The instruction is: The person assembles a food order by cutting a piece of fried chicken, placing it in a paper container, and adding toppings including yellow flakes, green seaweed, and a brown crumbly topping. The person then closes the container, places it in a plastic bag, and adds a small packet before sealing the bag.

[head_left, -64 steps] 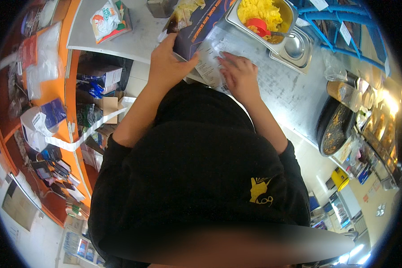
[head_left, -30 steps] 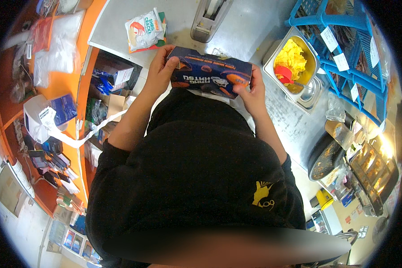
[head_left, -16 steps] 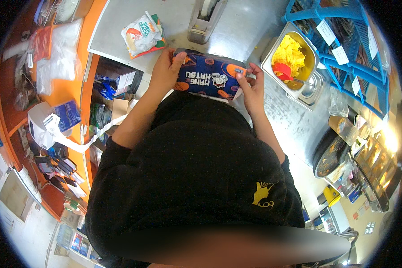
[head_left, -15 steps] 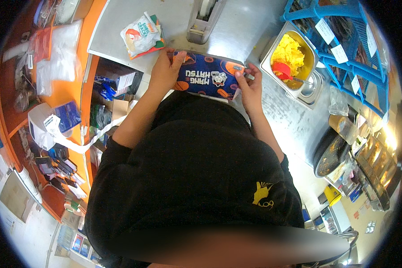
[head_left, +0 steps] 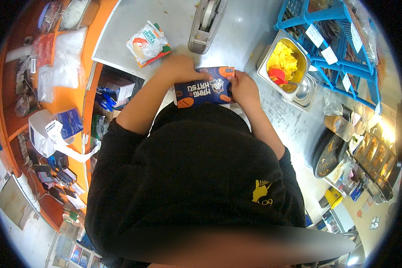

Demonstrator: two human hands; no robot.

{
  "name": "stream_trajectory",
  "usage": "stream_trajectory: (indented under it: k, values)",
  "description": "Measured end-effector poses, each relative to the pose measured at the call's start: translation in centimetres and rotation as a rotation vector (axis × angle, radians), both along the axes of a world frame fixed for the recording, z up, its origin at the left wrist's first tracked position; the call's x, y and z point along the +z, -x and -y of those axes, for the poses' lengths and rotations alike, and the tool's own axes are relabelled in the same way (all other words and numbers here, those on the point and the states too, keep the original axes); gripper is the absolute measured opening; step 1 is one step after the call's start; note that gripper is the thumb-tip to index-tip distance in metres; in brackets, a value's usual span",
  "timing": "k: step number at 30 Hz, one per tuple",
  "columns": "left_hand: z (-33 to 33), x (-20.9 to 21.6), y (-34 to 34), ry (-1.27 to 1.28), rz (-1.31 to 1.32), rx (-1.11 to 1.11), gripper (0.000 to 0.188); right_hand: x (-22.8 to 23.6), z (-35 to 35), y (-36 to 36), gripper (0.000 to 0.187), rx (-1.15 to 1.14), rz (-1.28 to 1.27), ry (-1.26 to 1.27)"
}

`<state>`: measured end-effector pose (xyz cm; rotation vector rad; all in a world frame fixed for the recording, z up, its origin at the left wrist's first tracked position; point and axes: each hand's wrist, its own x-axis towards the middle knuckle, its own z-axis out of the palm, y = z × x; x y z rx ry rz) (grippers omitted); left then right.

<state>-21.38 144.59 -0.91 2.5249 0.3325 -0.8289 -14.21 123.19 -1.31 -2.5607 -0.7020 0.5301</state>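
Observation:
Close in front of my body I hold a dark blue printed carton (head_left: 196,94) with orange shapes and a white cartoon figure. My left hand (head_left: 178,70) is closed over its far left part, the thumb lying on the printed face and the other fingers hidden. At the far right corner, my right hand (head_left: 245,90) pinches the carton between thumb and fingers. Beyond my left hand, a white snack packet (head_left: 147,43) lies over a green and orange one on the metal counter (head_left: 241,33).
A tape dispenser (head_left: 206,27) stands at the far middle. To the right are a steel pan of yellow food (head_left: 283,58) with a red scoop (head_left: 278,76), and blue baskets (head_left: 330,18). Orange shelving (head_left: 67,100) on the left holds plastic bags and a white label printer (head_left: 41,129).
The carton has come nearer my body and turned slightly. My left hand has slid along its far edge toward the middle, and the right hand has shifted a little left.

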Motion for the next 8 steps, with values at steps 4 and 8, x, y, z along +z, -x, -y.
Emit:
stream_trajectory:
  k: [4, 8]
  values:
    - [-0.2, -0.3, 1.2, 0.129, 0.068, 0.103, 0.094, 0.9, -3.4, -2.1, 0.025, -0.02, -0.007, -0.642]
    - [0.3, 0.3, 2.2, 0.038, 0.249, 0.116, 0.114, 0.4, -9.4, -6.1, 0.041, -0.096, -0.473, -0.387]
